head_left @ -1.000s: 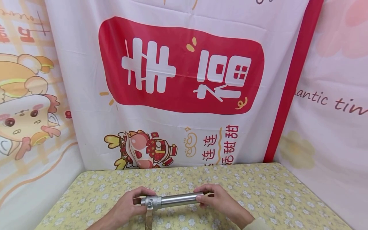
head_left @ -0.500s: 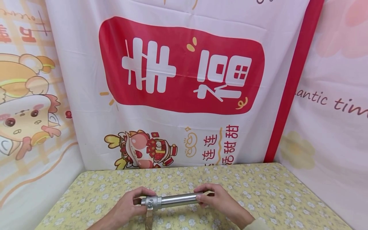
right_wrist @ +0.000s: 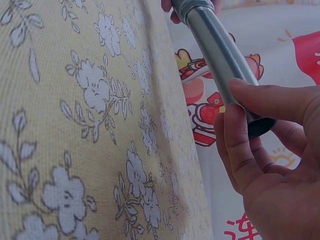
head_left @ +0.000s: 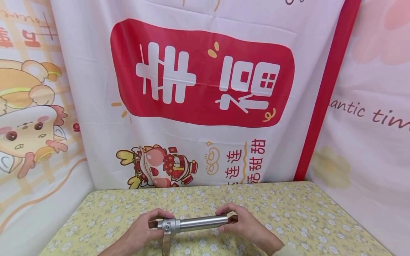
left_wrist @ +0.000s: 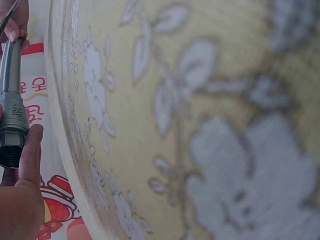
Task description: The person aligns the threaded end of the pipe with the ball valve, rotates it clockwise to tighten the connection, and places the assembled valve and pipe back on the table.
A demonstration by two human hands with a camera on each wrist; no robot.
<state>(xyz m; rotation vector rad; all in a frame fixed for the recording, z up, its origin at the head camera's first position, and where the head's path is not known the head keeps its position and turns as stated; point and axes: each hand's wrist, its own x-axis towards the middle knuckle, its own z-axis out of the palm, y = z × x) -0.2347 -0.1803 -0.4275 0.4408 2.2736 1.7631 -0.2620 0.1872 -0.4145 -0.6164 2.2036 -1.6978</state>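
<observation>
A metal ball valve [head_left: 169, 225] with a flat lever handle [head_left: 166, 243] is joined at its right to a smooth steel pipe [head_left: 203, 223]. My left hand [head_left: 144, 229] grips the valve body, fingers over the top and thumb at the near side. The lever points down toward me. At the pipe's far right end, my right hand [head_left: 245, 225] holds the tube. In the right wrist view, its thumb and fingers pinch the pipe [right_wrist: 215, 55] close to the dark open end. The left wrist view shows the valve's threaded opening [left_wrist: 10, 155] beside the left fingers.
Yellow floral cloth [head_left: 288, 209] covers the table under the hands. Behind it hangs a white sheet [head_left: 99, 156] with a red printed panel, and more printed sheets hang at the left [head_left: 32, 199] and right [head_left: 368, 170].
The right thumb has shifted lower on the pipe, and more of the pipe's right end shows. The left hand, valve and pipe have stayed in place.
</observation>
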